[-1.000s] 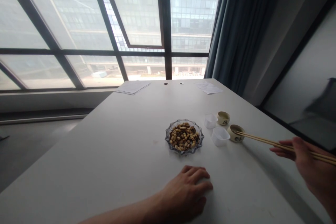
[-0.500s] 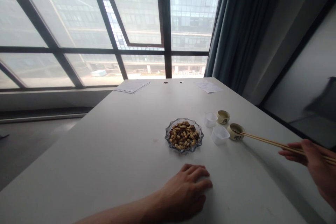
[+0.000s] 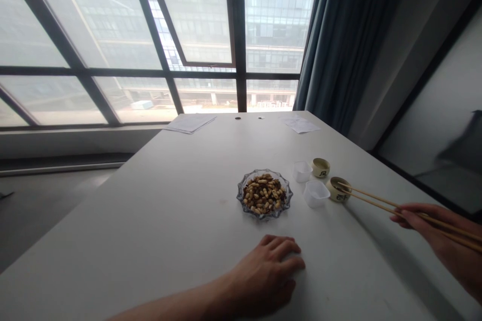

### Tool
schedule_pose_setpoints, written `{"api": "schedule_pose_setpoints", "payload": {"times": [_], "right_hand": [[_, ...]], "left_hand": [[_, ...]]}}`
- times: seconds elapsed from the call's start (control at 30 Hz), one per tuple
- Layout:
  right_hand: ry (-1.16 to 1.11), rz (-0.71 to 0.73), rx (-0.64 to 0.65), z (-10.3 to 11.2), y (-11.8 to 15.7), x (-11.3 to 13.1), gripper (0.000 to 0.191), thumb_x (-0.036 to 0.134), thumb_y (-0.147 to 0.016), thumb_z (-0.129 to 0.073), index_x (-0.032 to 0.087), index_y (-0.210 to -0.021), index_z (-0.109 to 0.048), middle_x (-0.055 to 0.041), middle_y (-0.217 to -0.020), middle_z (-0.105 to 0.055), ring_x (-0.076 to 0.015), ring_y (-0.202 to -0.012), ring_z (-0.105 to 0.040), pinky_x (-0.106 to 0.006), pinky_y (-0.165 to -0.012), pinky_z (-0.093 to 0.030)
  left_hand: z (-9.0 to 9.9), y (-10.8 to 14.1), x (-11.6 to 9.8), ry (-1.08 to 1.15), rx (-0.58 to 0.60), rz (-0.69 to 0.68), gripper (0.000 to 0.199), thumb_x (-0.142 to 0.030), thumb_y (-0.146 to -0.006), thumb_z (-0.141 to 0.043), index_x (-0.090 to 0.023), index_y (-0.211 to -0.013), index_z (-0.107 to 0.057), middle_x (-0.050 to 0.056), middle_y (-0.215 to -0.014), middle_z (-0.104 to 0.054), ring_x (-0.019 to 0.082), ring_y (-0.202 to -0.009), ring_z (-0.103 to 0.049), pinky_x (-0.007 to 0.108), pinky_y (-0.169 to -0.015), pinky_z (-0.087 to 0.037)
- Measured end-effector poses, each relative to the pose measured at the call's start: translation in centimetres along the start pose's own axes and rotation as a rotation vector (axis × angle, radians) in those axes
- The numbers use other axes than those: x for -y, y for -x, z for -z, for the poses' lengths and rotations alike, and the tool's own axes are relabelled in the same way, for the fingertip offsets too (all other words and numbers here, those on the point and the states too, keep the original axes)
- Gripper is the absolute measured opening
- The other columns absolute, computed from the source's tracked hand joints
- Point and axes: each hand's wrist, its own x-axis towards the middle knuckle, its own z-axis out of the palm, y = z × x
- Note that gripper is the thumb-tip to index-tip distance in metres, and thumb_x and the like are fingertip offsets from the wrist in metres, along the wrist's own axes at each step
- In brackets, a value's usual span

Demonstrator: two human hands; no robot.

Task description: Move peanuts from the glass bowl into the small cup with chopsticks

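My left hand (image 3: 265,273) rests on the white table (image 3: 150,225), fingers lightly curled, holding nothing. It lies just below a scalloped glass dish (image 3: 241,195) heaped with peanuts (image 3: 263,193). My right hand (image 3: 425,225) sits at the right, shut on a pair of wooden chopsticks (image 3: 376,201). Their tips reach over a small cream ceramic cup (image 3: 338,189), and I cannot tell whether they touch it. A second matching cup (image 3: 321,167) stands behind it. Two small clear plastic cups (image 3: 316,194) (image 3: 302,171) stand between the dish and the ceramic cups.
Loose papers (image 3: 190,123) (image 3: 300,125) lie at the table's far end by a large window. A dark teal curtain (image 3: 346,35) hangs at the right. The table's left edge drops to a grey floor.
My right hand has shifted slightly left and the chopstick tips now stand further apart over the ceramic cup. My left hand and the dish have not moved.
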Motion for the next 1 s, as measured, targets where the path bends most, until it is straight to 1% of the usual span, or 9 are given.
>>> {"api": "schedule_pose_setpoints", "payload": {"times": [0.13,0.23,0.3,0.4,0.47,0.57,0.77,0.87,1.0], "right_hand": [[0.030,0.042,0.040,0.8,0.2,-1.0,0.031,0.061,-0.090,-0.087,0.032,-0.101,-0.088,-0.0081,-0.090,-0.090,-0.0372,-0.083,-0.090,-0.030,-0.070,-0.076],[0.033,0.022,-0.009,0.9,0.3,-1.0,0.028,0.061,-0.093,-0.085,0.034,-0.102,-0.086,-0.0085,-0.090,-0.090,-0.0359,-0.085,-0.090,-0.027,-0.070,-0.075],[-0.004,-0.006,-0.068,0.6,0.5,-0.1,0.026,0.060,-0.097,-0.082,0.035,-0.103,-0.084,-0.0088,-0.089,-0.090,-0.0345,-0.083,-0.090,-0.026,-0.069,-0.074],[-0.117,0.003,-0.104,-0.7,0.9,2.8,0.026,0.057,-0.103,-0.078,0.032,-0.101,-0.085,-0.0100,-0.088,-0.089,-0.0313,-0.075,-0.089,-0.028,-0.068,-0.075],[-0.196,0.064,-0.039,-2.3,1.1,5.2,0.024,0.051,-0.104,-0.080,0.028,-0.101,-0.088,-0.0121,-0.094,-0.089,-0.0308,-0.076,-0.089,-0.034,-0.076,-0.076],[-0.319,0.180,0.105,-5.4,1.2,8.0,0.026,0.048,-0.105,-0.080,0.026,-0.100,-0.091,-0.0099,-0.094,-0.089,-0.0283,-0.077,-0.088,-0.035,-0.073,-0.076],[-0.287,0.342,0.504,-11.1,0.4,10.5,0.036,0.045,-0.113,-0.069,0.024,-0.091,-0.088,-0.0063,-0.086,-0.086,-0.0217,-0.074,-0.082,-0.031,-0.068,-0.066],[-0.244,0.359,0.603,-12.5,-0.1,10.9,0.041,0.046,-0.115,-0.066,0.024,-0.085,-0.084,-0.0052,-0.082,-0.083,-0.0209,-0.075,-0.079,-0.032,-0.070,-0.062],[-0.216,0.327,0.638,-13.1,-0.5,11.1,0.045,0.049,-0.115,-0.063,0.024,-0.083,-0.081,-0.0047,-0.080,-0.081,-0.0208,-0.073,-0.077,-0.033,-0.069,-0.059]], "left_hand": [[0.0,0.0,0.0,-0.001,0.003,-0.005,0.034,-0.027,-0.107,-0.067,-0.028,-0.140,-0.062,0.009,-0.155,-0.067,0.029,-0.152,-0.060,0.047,-0.128,-0.042],[0.0,0.0,0.1,-0.004,0.000,-0.005,0.034,-0.028,-0.107,-0.068,-0.028,-0.140,-0.062,0.008,-0.155,-0.067,0.029,-0.152,-0.060,0.047,-0.128,-0.042],[-0.1,0.0,0.1,-0.004,-0.003,-0.005,0.034,-0.028,-0.107,-0.068,-0.028,-0.140,-0.062,0.008,-0.155,-0.067,0.029,-0.151,-0.060,0.046,-0.128,-0.042],[-0.1,0.0,0.1,-0.006,-0.006,-0.004,0.034,-0.027,-0.106,-0.068,-0.028,-0.140,-0.061,0.008,-0.155,-0.067,0.029,-0.151,-0.060,0.046,-0.128,-0.042],[-0.1,0.0,0.0,-0.008,-0.006,-0.005,0.035,-0.026,-0.107,-0.068,-0.028,-0.140,-0.061,0.008,-0.155,-0.067,0.029,-0.151,-0.060,0.046,-0.128,-0.041],[0.0,0.0,0.0,-0.010,-0.004,-0.006,0.035,-0.026,-0.106,-0.068,-0.028,-0.140,-0.061,0.008,-0.154,-0.067,0.029,-0.150,-0.061,0.046,-0.128,-0.042],[-0.1,-0.1,0.0,-0.031,-0.008,-0.019,0.033,-0.028,-0.107,-0.071,-0.027,-0.138,-0.061,0.006,-0.153,-0.068,0.029,-0.149,-0.062,0.043,-0.127,-0.043],[0.0,-0.1,0.0,-0.047,0.008,-0.029,0.033,-0.031,-0.108,-0.073,-0.026,-0.138,-0.062,0.007,-0.154,-0.067,0.030,-0.148,-0.063,0.043,-0.126,-0.044],[0.1,-0.2,0.0,-0.063,0.005,-0.030,0.031,-0.031,-0.110,-0.071,-0.025,-0.139,-0.062,0.007,-0.155,-0.067,0.030,-0.148,-0.062,0.043,-0.127,-0.043]]}}
